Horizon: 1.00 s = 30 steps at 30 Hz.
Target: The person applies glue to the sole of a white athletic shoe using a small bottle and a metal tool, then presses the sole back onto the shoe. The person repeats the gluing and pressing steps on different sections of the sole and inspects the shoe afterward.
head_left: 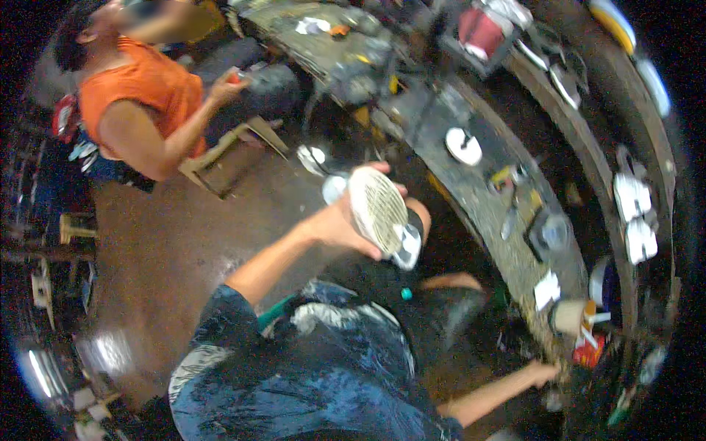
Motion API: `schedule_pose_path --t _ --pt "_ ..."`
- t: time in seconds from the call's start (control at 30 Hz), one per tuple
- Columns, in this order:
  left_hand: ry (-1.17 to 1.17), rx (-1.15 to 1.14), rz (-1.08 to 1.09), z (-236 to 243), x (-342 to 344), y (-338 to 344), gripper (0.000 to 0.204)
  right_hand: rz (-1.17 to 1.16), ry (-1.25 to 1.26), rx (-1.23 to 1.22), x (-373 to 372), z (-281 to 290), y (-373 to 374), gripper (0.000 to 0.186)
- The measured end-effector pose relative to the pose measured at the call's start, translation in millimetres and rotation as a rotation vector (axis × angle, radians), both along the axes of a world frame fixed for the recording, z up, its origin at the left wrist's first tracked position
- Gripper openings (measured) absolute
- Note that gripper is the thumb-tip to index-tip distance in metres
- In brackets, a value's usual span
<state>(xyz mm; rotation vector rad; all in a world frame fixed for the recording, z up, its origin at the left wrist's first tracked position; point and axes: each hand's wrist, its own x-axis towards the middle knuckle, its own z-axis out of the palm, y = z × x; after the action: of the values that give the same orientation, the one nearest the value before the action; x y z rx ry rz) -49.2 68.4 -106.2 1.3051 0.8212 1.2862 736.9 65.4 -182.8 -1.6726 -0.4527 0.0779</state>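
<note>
Held up in front of me is a shoe [379, 211], its pale patterned sole turned upward. My left hand [346, 224] is closed around it, fingers along the far side and thumb along the near side. A white and dark piece [409, 246] shows at its near end; I cannot tell whether it belongs to the same shoe. Off to the right, my right hand [546, 372] reaches to the near end of the long workbench [507, 228]. Blur hides its fingers. Close by it stand a beige pot [570, 317] with sticks or brushes and a red packet [590, 350].
On my left a person in an orange top [140, 95] sits near a wooden stool frame [235, 158], holding something small and reddish. A round white piece [463, 145] and tools lie along the bench. White shoes [637, 220] stand on the shelf beyond. A light-coloured shoe [312, 159] is below the bench.
</note>
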Motion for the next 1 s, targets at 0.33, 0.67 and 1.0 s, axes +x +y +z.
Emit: schedule_pose_path --t 0.33,0.67,1.0 --pt "0.002 0.002 0.053 1 0 5 0.155 -0.379 -0.233 -0.041 -160 28 -34 0.053" --pt "-0.074 -0.051 0.127 10 11 4 0.133 0.821 -0.365 -0.962 -343 0 -71 0.073" --pt "0.413 0.034 0.199 41 85 6 0.136 1.605 -0.04 -0.086 -464 115 0 0.096"
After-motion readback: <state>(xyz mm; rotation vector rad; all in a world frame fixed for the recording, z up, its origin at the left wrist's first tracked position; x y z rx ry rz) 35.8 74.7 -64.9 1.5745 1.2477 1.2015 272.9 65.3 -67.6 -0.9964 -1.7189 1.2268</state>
